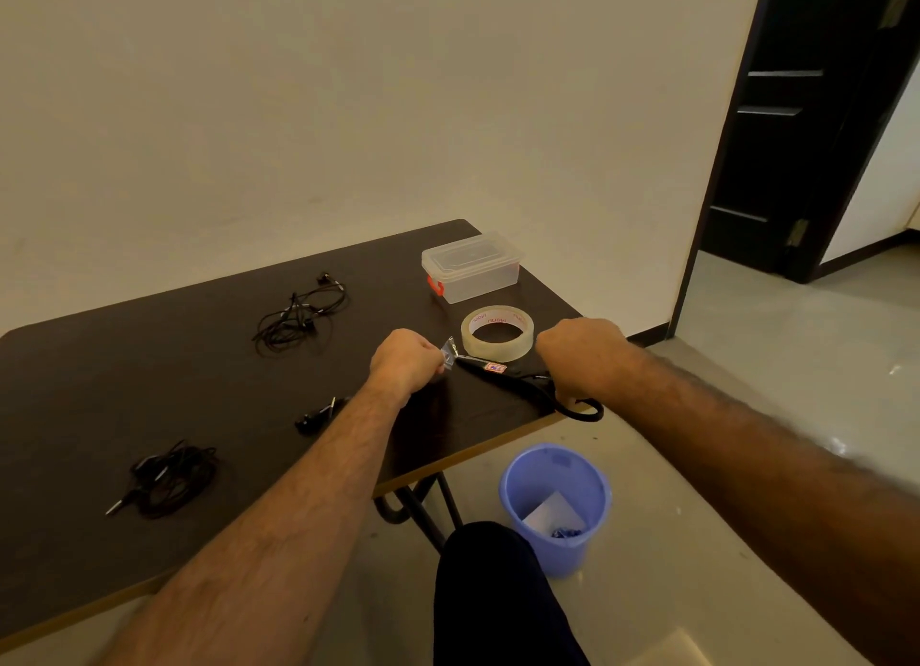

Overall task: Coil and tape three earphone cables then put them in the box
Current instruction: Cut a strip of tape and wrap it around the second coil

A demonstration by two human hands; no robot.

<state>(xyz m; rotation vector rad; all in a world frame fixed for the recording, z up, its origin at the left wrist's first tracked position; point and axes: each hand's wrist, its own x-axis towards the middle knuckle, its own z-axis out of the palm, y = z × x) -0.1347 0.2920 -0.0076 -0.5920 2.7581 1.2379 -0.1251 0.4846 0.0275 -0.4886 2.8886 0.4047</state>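
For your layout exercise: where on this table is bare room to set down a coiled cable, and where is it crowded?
Free: the table's far-left stretch, and the strip between the far earphones and the box. Crowded: the right corner, where tape roll, scissors and both hands meet.

You have a dark brown wooden table point(149, 366) with a pale edge running from lower left toward the frame's centre. On it, at the upper centre, sits a clear plastic box point(472, 266) with its lid on and a red latch; just below it lies a roll of clear tape point(498, 332). Three black earphone cables lie apart: a loose tangle point(298, 319) left of centre, a bundle point(169, 479) at lower left, and a small piece point(318, 414) between them. Black-handled scissors point(522, 384) overhang the right edge.
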